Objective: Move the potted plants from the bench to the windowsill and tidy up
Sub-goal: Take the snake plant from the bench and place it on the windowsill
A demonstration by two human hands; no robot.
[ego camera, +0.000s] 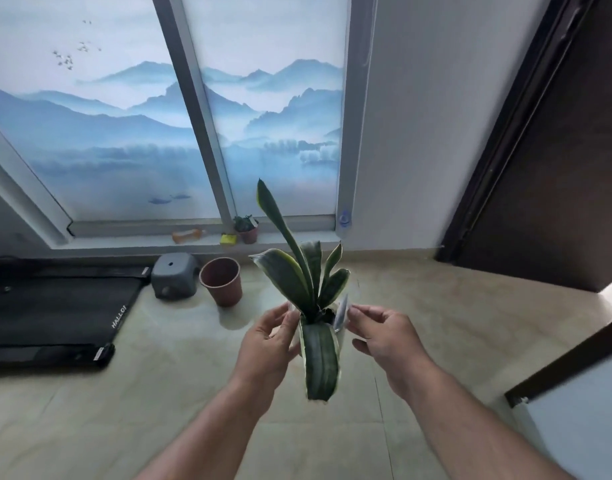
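Carrying plant (pixel 306 299) toward sill (pixel 193 241), left hand (pixel 268 344) and right hand (pixel 384 336) merely pinching the pot rim; could slip, spill soil.

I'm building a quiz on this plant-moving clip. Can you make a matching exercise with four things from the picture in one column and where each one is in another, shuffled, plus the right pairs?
Things
1. snake plant
2. empty brown pot
3. small potted plant
4. grey stool

Places
A. on the windowsill, beside a yellow block
B. on the floor, between the grey stool and the snake plant
C. held up between the left hand and right hand
D. on the floor, next to the black treadmill

Pairs: 1-C, 2-B, 3-A, 4-D
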